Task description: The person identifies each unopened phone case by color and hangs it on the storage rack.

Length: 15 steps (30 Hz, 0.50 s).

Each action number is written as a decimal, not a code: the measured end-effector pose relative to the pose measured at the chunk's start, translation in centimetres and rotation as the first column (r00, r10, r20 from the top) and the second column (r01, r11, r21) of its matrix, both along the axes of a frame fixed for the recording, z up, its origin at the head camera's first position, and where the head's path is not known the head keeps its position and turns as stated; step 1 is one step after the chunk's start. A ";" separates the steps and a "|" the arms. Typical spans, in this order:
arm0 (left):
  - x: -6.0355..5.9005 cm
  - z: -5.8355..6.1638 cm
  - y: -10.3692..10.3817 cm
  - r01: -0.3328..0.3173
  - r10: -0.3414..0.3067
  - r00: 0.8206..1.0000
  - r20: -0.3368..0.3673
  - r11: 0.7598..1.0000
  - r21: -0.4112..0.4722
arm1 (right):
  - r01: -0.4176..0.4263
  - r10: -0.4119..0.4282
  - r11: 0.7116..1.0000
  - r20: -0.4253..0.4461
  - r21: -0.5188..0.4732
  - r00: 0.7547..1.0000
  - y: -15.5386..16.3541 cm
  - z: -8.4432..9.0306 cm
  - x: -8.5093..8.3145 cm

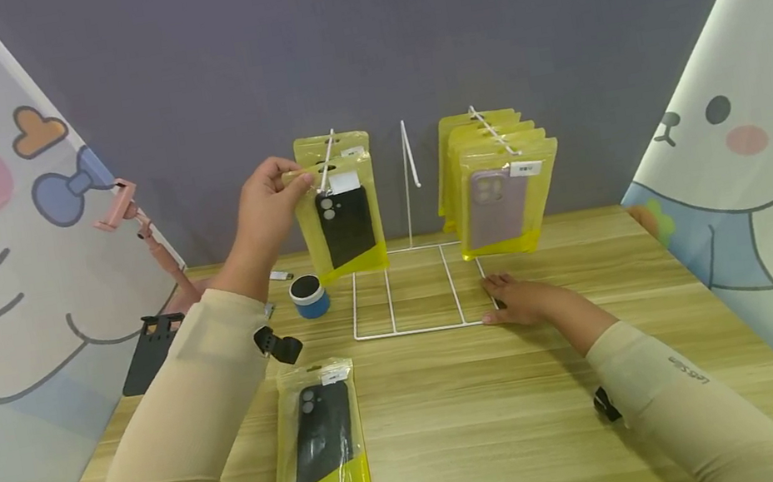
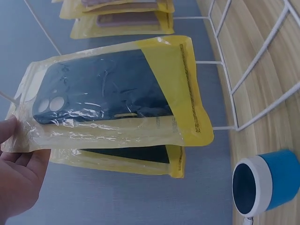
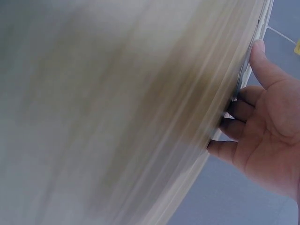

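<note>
My left hand [image 1: 269, 209] pinches the top corner of a clear-and-yellow pouch [image 1: 342, 227] with a black phone case inside. This pouch is at the front end of the left hook [image 1: 327, 162] of a white wire rack [image 1: 408, 331]; another pouch [image 2: 122, 161] hangs behind it. In the left wrist view, thumb and fingers lie on either side of the pouch's top edge. My right hand [image 1: 521, 301] rests low at the right front corner of the rack's base, fingers spread along the side wire. Its fingertips [image 3: 220, 146] meet the tabletop in the right wrist view.
Several yellow pouches, the front one with a purple phone case [image 1: 498, 206], hang on the right hook. The middle hook [image 1: 409, 153] is bare. Another pouch [image 1: 322, 436] lies at front left. A blue jar [image 1: 309, 297] and a pink phone stand [image 1: 164, 255] are left.
</note>
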<state>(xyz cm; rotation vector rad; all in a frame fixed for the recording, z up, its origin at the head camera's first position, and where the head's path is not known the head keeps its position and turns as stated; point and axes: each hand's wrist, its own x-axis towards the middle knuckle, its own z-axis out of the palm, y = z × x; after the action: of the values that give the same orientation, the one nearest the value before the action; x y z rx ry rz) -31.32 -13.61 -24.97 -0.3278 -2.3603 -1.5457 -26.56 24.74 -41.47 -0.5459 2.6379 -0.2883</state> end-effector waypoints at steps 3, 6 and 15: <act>-1.0 0.1 0.3 -0.004 0.004 1.000 0.023 1.000 0.007 | 0.002 -0.002 1.000 0.007 0.001 1.000 0.0 0.0 0.0; -2.0 0.2 0.6 -0.002 0.002 0.999 0.041 1.000 0.003 | 0.001 -0.001 1.000 0.011 -0.001 1.000 0.0 0.0 0.0; -4.8 0.5 1.4 -0.001 -0.001 0.992 0.122 1.000 0.013 | -0.003 0.003 1.000 0.000 0.009 1.000 0.1 0.0 0.0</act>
<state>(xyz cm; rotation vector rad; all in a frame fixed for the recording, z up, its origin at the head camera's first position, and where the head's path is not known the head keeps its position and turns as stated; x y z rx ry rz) -36.07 -12.18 -24.42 -0.2364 -2.4410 -1.6234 -26.60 24.81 -41.46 -0.5477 2.6369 -0.2756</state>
